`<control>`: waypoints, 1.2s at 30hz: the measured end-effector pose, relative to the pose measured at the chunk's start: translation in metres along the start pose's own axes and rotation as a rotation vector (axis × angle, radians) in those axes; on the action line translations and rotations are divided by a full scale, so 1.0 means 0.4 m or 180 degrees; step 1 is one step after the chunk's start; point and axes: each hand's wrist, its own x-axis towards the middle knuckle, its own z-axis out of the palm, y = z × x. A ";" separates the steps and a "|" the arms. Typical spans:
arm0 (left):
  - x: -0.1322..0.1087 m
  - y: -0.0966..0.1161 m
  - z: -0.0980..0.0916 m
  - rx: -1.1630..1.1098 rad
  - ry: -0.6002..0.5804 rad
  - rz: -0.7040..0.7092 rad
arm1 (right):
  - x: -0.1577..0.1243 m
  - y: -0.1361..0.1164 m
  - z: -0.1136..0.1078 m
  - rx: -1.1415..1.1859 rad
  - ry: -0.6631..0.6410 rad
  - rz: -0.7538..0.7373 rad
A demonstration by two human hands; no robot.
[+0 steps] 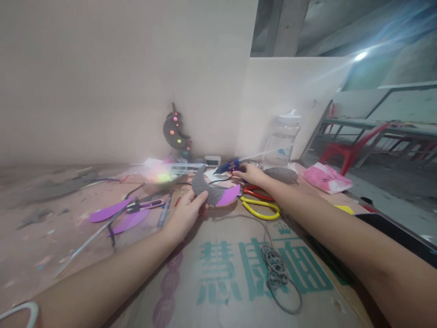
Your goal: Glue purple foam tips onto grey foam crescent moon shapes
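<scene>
My left hand (191, 207) grips a crescent (208, 192) near its middle, thumb on top; most of it is covered in grey yarn, and its right end is bare purple. At the back, my right hand (251, 174) has its fingers closed on the rear of a dark blue glue gun (227, 167), whose nozzle points left. Scissors with red and yellow handles (261, 209) lie just below my right wrist. A loose coil of grey cord (275, 266) rests on the printed cardboard (218, 314). Purple cut-out pieces (111, 211) are on the left.
A decorated dark crescent (175, 132) hangs on the wall. Behind my right arm stand a clear bottle (282, 141), a grey yarn ball (282, 175) and a pink packet (326, 177). A pen (165, 209) and grey scraps (56, 187) lie left.
</scene>
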 end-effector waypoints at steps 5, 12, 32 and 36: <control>-0.002 0.001 -0.002 -0.0027 -0.0010 0.0012 | -0.012 0.022 -0.016 -0.0129 0.0016 -0.0092; 0.000 -0.001 -0.002 -0.0009 -0.0047 0.0011 | -0.028 0.037 -0.021 -0.0281 -0.0010 -0.0220; -0.002 0.005 0.003 -0.0116 -0.0051 0.0015 | -0.043 0.021 0.013 -0.0693 -0.0122 -0.0396; 0.001 0.002 0.001 -0.0139 -0.0018 -0.0027 | -0.058 0.016 0.005 -0.0824 -0.0049 -0.0521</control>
